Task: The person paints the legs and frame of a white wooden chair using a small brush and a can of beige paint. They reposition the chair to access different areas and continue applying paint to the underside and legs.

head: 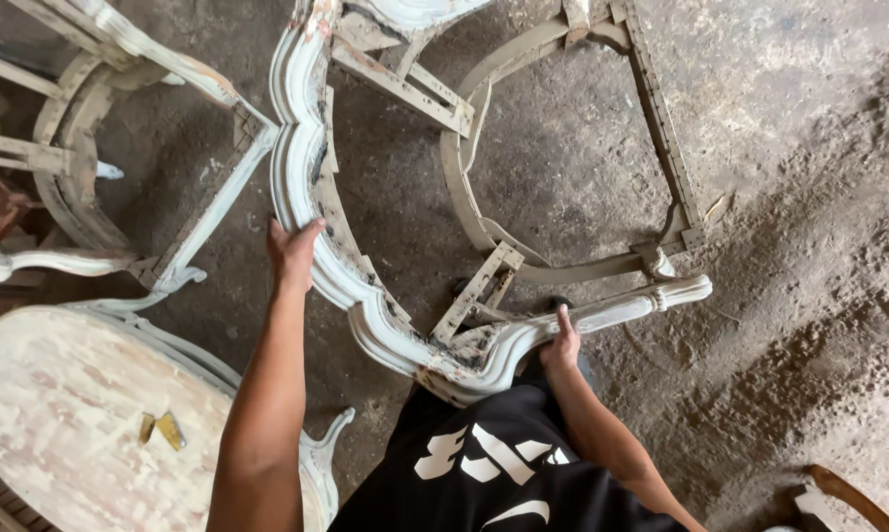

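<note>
A carved, white-primed wooden chair frame (311, 148) stands in front of me on the dirt floor, its curved front rail toward me. My left hand (292, 251) grips the outer edge of the curved rail on the left. My right hand (560, 343) holds the fluted leg (631, 307) that points to the right. The frame's unpainted seat ring (562, 268) lies beyond the rail, with bare cross braces inside it. My black shirt with white marks fills the bottom middle.
A second unfinished chair frame (90, 187) stands at the upper left. A round white-primed tabletop (60, 414) with a small yellowish piece (164, 430) on it sits at the lower left. A wooden piece (848, 493) shows at the lower right. Dusty ground lies to the right.
</note>
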